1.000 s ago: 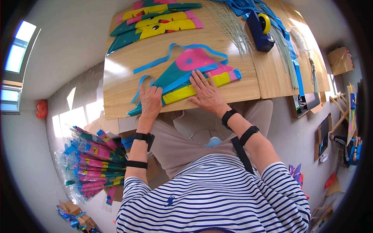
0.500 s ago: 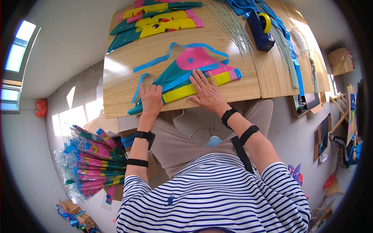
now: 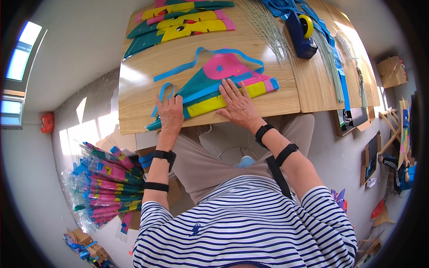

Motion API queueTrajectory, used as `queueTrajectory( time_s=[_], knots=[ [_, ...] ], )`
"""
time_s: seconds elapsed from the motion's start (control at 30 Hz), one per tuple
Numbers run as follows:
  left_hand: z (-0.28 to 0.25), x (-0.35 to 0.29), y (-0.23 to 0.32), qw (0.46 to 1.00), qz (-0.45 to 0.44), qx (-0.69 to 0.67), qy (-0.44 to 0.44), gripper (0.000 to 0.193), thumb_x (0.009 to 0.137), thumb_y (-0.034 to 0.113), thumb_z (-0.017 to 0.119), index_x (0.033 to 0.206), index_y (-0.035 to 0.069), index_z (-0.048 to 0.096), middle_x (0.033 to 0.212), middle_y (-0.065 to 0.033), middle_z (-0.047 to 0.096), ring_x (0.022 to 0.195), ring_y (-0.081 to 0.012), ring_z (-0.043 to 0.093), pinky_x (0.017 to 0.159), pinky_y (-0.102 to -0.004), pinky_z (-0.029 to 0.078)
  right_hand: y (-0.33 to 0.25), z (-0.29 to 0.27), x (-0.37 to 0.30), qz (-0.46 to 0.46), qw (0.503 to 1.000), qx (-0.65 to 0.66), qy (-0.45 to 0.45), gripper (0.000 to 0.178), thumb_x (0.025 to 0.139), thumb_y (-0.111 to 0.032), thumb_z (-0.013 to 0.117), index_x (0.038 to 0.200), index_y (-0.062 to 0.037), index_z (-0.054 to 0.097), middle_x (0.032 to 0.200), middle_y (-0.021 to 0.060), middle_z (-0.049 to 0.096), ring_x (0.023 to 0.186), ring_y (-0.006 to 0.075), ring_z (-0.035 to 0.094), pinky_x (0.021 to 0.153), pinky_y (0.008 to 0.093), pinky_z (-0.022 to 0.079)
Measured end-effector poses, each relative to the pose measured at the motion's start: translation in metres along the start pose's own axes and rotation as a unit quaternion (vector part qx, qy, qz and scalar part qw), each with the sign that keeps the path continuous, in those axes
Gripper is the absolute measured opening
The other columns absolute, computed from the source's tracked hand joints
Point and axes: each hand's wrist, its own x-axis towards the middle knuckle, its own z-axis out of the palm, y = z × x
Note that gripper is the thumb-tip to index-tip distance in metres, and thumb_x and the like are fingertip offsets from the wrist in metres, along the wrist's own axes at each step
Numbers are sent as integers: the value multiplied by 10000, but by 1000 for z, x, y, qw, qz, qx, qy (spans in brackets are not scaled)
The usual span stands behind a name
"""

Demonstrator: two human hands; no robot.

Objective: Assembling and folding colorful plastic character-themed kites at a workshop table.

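Lays the right hand (image 3: 237, 103) flat, thumb spread, on the folded colourful sheet (image 3: 210, 105) near the front edge of the surface (image 3: 137, 102). Holds the left hand (image 3: 170, 114) curled over its narrow end; cannot tell whether pinching.

Folded green-pink-yellow sheet (image 3: 208, 83) on wooden table (image 3: 281, 100)

A sheet (image 3: 204, 84) lies on the table (image 3: 143, 96) — other sheets (image 3: 196, 28) behind it, a tape dispenser (image 3: 296, 35) behind and right.

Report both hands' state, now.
Left hand: fingers bent, on the folded colourful sheet; whether gripping cannot be told.
Right hand: open, laid flat on the same sheet.
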Motion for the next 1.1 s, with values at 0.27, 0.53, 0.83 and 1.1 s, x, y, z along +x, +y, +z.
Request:
queueTrajectory(
  time_s=[0.27, 0.53, 0.83, 1.1],
  knots=[
    [-12, -28, -67, 992, -76, 75, -65, 211, 883, -9, 620, 1044, 124, 650, 942, -54, 690, 926, -267, 709, 1208, -673, 279, -1, 0, 1, 1, 1000, 10, 6, 890, 978, -624, 542, 1591, 1, 379, 1707, 155, 296, 1601, 303, 223, 1301, 557, 82],
    [-32, -87, -181, 895, -358, 133, -232, 263, 878, 18, 631, 1106, 124, 705, 1111, -80, 746, 1127, -310, 695, 1177, -687, 293, -3, -2, 3, 0, 1000, 0, -6, 886, 982, -629, 530, 1596, -8, 377, 1709, 144, 297, 1606, 292, 217, 1304, 552, 84],
    [-20, 33, -158, 945, -309, -76, -72, 320, 868, 99, 719, 1188, 105, 715, 1231, -103, 731, 1206, -325, 656, 1084, -551, 418, 1, -4, 1, 9, 1000, -2, -13, 896, 977, -647, 518, 1599, -16, 378, 1713, 143, 291, 1609, 288, 208, 1303, 555, 88],
    [51, 178, 39, 984, -15, -166, -70, 477, 829, 152, 773, 1297, 142, 684, 1481, -98, 584, 1442, -315, 465, 1169, -658, 333, 1, -1, 1, 10, 1000, 26, 8, 907, 966, -644, 533, 1602, -19, 367, 1707, 157, 295, 1606, 304, 216, 1299, 566, 106]
  ],
)
